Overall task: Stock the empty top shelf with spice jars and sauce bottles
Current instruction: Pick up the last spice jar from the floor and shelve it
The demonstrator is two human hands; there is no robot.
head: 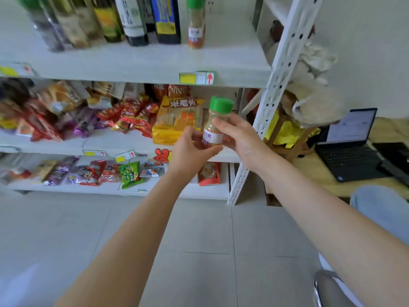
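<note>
Spice jar (215,125): clear body, pale powder inside, green cap, white and orange label. It is held in the air between both hands, nearly upright with the cap leaning slightly right. Right hand (239,138): fingers and thumb curled round the jar's body from the right, just under the cap. Left hand (194,149): fingertips pinch the jar's lower part from the left and beneath, so both grips are closed on the one jar. Top shelf (143,60): well above the grip, a white board with bare surface at its right end. Second jar (195,25): same green cap, standing upright on the top shelf almost straight above the grip. Bottles (132,18): a row of dark and amber ones on the same shelf, above and to the left of the grip; labels are too blurred to read. Price tag (197,78): yellow and white with a red arrow, on the shelf's front edge directly above the held jar. Yellow packet (177,120): on the middle shelf (106,140), just behind and left of the grip. Snack packets (132,116): red and purple, heaped farther left. Bottom shelf (88,189): below and left of the grip, with more packets. Post (272,85): a white perforated upright, just right of the grip. Laptop (347,147): open, well to the right. Floor (199,229): pale tiles beneath both forearms.
</note>
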